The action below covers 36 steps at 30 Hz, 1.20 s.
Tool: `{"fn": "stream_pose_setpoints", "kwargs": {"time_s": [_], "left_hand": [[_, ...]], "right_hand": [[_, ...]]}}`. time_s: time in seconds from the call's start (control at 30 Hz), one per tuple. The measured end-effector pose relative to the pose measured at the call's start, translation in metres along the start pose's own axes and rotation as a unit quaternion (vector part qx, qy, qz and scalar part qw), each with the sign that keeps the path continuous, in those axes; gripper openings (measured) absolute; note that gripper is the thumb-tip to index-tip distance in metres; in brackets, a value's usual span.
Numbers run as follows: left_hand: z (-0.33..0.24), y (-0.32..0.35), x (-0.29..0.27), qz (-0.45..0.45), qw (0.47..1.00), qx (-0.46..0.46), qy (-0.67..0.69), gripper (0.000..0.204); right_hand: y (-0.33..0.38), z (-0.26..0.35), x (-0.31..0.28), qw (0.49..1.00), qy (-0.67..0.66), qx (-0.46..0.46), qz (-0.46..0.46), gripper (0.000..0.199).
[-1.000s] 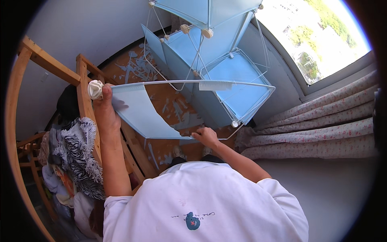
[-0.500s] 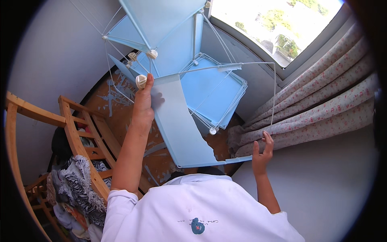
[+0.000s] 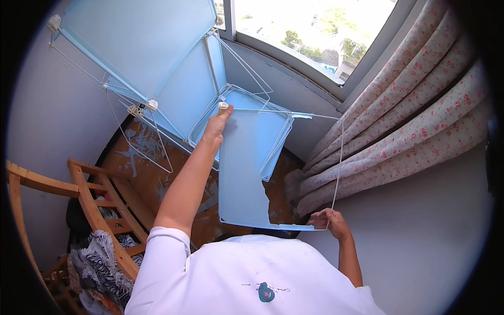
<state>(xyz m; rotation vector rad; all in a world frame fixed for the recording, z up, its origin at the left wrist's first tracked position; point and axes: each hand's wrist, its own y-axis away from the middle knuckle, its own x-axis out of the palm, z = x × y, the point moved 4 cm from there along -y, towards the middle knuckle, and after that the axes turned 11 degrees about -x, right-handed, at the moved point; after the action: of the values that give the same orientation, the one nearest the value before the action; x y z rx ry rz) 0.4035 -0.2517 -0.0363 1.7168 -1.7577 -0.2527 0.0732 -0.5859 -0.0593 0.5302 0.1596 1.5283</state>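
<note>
My left hand (image 3: 216,128) grips a corner of a white wire-framed panel (image 3: 239,173), beside a white plastic connector (image 3: 223,106). Pale blue sheeting covers the panel's left part and ends in a ragged tear. To the right the bare wire (image 3: 338,163) of the frame shows. My right hand (image 3: 333,223) is closed around the frame's near right corner, where a narrow strip of torn sheeting (image 3: 294,227) still clings to the lower wire. Behind the panel stands a blue cube rack (image 3: 131,47) of similar panels, wires and connectors.
Torn blue scraps (image 3: 139,149) litter the brown floor at the left. A wooden ladder-like frame (image 3: 113,220) stands near clothes and a zebra-patterned cloth (image 3: 102,254). On the right hang flowered curtains (image 3: 388,121) beside a window (image 3: 315,37).
My right hand has come down from beside the frame and closed on its near corner. The left hand has shifted right with the panel, and the view has turned.
</note>
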Motion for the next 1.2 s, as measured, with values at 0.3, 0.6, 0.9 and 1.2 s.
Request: {"fn": "stream_pose_setpoints", "kwargs": {"time_s": [0.3,0.6,0.9,1.2], "left_hand": [[0.053,-0.061,0.018,0.004,0.99,0.043,-0.133,0.047],[0.066,-0.03,0.01,-0.187,0.852,0.148,-0.466,0.05],[0.111,0.078,-0.047,-0.279,0.86,0.288,-0.315,0.015],[0.162,0.06,-0.099,-0.294,0.938,0.114,-0.143,0.029]], "right_hand": [[0.007,0.029,-0.011,0.994,-0.09,-0.067,-0.001,0.027],[0.003,0.028,-0.029,0.98,-0.149,-0.127,-0.025,0.026],[-0.023,0.009,-0.043,0.982,0.157,-0.093,-0.056,0.036],[-0.031,-0.004,-0.034,0.98,0.029,-0.053,-0.187,0.048]]}}
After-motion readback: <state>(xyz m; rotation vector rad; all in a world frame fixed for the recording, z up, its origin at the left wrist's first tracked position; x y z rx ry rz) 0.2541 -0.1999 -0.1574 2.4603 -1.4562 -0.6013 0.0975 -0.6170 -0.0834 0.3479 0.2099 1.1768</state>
